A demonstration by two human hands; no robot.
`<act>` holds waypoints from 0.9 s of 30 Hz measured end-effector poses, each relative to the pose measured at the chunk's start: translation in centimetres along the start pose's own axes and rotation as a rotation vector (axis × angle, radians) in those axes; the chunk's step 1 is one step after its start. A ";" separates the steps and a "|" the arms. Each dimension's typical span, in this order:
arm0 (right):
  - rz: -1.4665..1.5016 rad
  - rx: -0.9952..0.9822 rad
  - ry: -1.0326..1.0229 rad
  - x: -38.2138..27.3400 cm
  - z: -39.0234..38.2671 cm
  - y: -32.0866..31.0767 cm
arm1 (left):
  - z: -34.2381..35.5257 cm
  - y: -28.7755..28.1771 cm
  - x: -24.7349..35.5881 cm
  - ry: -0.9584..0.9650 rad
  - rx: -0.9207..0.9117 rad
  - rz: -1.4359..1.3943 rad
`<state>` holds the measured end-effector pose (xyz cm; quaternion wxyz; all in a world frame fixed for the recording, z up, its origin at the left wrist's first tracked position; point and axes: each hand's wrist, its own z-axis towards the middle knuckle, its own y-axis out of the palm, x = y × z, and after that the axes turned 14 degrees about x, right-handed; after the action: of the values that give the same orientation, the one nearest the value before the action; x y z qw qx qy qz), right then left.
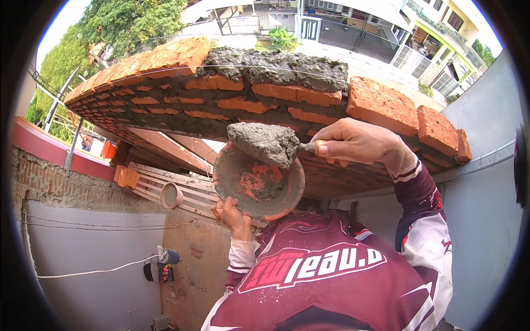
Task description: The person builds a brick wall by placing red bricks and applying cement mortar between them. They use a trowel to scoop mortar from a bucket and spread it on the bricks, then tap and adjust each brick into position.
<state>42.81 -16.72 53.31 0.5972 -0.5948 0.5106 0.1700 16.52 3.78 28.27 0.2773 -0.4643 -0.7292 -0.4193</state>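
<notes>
My right hand is closed around the handle of a trowel, its blade hidden under a thick heap of wet grey mortar. The loaded blade hangs over the upper part of a round bucket, crusted with mortar, with some grey mix on its reddish bottom. At the bucket's lower left rim, my left hand grips and holds it tilted toward me. Just beyond stands a red brick wall. Fresh mortar fills a gap in its top course, between bricks on the left and a brick on the right.
A thin string runs along the wall top. To the lower left are wooden slats bearing a small bucket and stacked bricks. A grey wall rises on the right. A cable crosses lower left.
</notes>
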 end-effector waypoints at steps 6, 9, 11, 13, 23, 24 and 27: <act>-0.191 0.410 -0.117 -4.7 -7.7 -10.4 | 0.8 -0.8 -0.1 0.017 -0.003 0.021; -0.352 0.598 -0.203 -4.8 -9.3 -12.6 | 1.2 -0.7 0.1 0.031 -0.003 0.025; -0.672 0.770 -0.370 -3.5 -9.0 -12.1 | 1.3 -0.2 0.1 0.040 -0.018 0.016; -0.959 0.892 -0.409 -1.8 -8.3 -10.3 | 1.2 0.1 0.3 0.050 -0.070 0.041; -1.487 1.131 -0.438 -2.1 -11.0 -10.2 | 2.1 0.6 -0.8 0.000 -0.144 0.090; -1.524 1.100 -0.428 -2.1 -11.0 -10.1 | 2.2 0.5 -0.9 -0.004 -0.152 0.089; -1.611 0.999 -0.367 -1.9 -10.7 -9.3 | 2.3 0.5 -0.9 -0.014 -0.164 0.089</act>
<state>45.18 -27.55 62.27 0.7892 -0.4082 -0.1388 -0.4373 17.29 5.49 26.57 0.2518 -0.5204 -0.6728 -0.4617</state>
